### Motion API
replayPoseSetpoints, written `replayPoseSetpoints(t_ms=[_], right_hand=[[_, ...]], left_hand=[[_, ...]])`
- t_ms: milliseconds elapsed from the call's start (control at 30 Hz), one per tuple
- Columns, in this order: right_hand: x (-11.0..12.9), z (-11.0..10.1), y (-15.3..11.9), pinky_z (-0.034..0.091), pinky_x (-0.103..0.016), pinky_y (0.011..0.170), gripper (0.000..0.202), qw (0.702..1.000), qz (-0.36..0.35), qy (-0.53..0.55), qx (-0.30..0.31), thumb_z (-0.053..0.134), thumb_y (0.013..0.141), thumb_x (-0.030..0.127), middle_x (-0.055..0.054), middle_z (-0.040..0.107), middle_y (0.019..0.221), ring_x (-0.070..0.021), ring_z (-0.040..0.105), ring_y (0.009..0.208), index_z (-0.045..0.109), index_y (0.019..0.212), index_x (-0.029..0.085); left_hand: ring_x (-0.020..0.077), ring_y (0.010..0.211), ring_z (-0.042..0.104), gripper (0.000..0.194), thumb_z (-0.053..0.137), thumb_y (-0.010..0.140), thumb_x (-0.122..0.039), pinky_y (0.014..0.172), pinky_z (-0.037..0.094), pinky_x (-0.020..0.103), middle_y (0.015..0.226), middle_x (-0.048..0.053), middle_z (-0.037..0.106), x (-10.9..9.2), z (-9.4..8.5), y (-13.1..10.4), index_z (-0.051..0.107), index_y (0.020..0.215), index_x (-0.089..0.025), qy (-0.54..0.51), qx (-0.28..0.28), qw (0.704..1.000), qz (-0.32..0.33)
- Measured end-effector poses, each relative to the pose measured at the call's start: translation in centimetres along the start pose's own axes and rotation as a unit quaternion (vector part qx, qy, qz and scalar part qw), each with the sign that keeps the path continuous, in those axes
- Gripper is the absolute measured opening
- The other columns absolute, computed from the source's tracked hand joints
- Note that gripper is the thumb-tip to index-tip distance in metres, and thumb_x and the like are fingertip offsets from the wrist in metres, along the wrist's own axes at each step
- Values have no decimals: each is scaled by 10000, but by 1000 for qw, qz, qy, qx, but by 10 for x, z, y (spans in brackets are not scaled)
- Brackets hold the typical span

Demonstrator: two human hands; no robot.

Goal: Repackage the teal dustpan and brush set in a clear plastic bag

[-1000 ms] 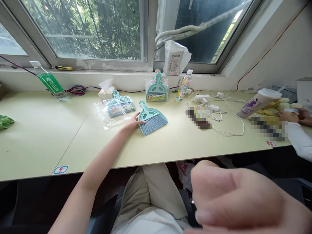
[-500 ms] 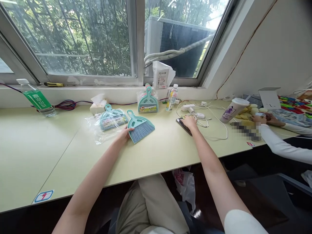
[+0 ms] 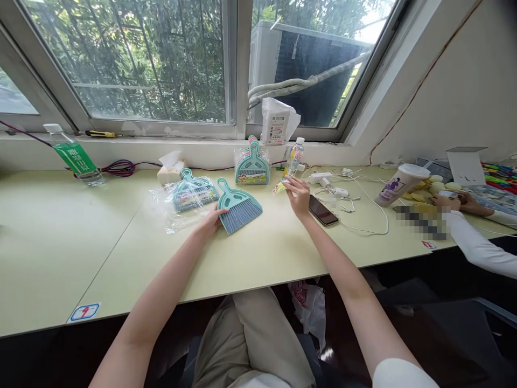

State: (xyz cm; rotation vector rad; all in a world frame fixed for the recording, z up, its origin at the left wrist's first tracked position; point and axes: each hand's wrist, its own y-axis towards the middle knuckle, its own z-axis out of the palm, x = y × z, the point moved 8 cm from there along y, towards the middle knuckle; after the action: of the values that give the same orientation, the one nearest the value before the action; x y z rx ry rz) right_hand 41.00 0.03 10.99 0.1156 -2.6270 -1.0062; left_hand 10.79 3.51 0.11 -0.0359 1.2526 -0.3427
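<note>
two bottles (image 3: 72, 156), one phone (image 3: 323, 210), one cup (image 3: 398, 185)

Shared workroom or office: long pale desk (image 3: 283, 253) under a window (image 3: 133, 59), charger cables (image 3: 359, 205), co-worker's sleeve (image 3: 476, 248) alongside.

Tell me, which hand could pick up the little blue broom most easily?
The left hand, probably. It already rests against the small broom by its bristles. The right hand is farther off, beside the phone, with its fingers near a small wrapper.

The print on the green bottle label (image 3: 74, 157) is too small to read.
</note>
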Motion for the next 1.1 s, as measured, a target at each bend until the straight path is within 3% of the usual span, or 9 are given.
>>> replayPoseSetpoints(t_ms=[133,233,367,533,700,767,833,967,1100], right_hand=[[86,25,-21,282,-454,1134,315,983,-136,119,38,479,948,245,40,460,1494,-216,337,1422,712,1126,361],[113,45,-35,296,-468,1130,346,965,-176,184,69,491,933,183,49,458,1494,-226,342,1423,724,1095,380],[117,63,-45,266,-503,1149,418,954,-199,194,109,475,910,106,51,454,1496,-235,346,1426,726,1088,389],[110,74,-53,148,-604,1161,472,953,-208,144,168,470,881,71,46,439,1506,-261,313,1442,715,1102,408],[114,60,-55,50,-630,1163,436,947,-228,155,167,551,828,109,25,354,1557,-285,248,1467,700,1145,368],[116,46,-53,70,-592,1175,296,951,-221,175,128,597,837,189,18,366,1551,-289,267,1455,739,1057,328],[118,35,-53,134,-542,1174,151,954,-208,199,82,620,849,260,12,457,1491,-286,343,1409,768,841,284],[112,36,-54,362,-423,1013,447,959,-141,243,39,567,883,254,-14,696,1160,-229,574,1081,573,437,214],[102,54,-55,416,-351,832,468,955,-78,280,64,524,884,247,-21,697,819,-178,569,775,511,418,212]], left_hand=[[174,884,695,529,744,693,-205,755,582,277,1114,55,694,1,6,-3,575,1193,-231,2,41,999,5],[185,842,701,514,773,703,-293,725,587,288,1076,71,707,0,7,-5,590,1176,-212,-2,54,998,19],[214,883,699,566,820,659,-303,792,578,344,1091,92,707,0,11,-5,598,1169,-199,10,75,997,33],[278,1053,656,698,846,508,-129,960,504,442,1126,95,691,-2,14,-4,603,1160,-186,38,88,993,75],[319,1137,611,656,825,508,-122,1011,459,488,1101,100,687,-4,13,-3,609,1125,-170,40,77,991,102],[320,1138,608,659,827,509,-130,1011,461,486,1082,89,688,-7,11,-2,599,1127,-175,38,61,991,114],[310,1127,613,685,831,506,-132,1006,470,474,1072,73,686,-9,8,-2,586,1142,-189,35,44,991,123],[286,1066,637,713,838,507,-142,946,513,440,1052,58,682,-10,6,-3,572,1165,-212,35,31,991,122],[246,976,656,761,838,511,-156,855,547,381,1025,39,671,-14,6,-5,549,1211,-236,22,17,990,137]])
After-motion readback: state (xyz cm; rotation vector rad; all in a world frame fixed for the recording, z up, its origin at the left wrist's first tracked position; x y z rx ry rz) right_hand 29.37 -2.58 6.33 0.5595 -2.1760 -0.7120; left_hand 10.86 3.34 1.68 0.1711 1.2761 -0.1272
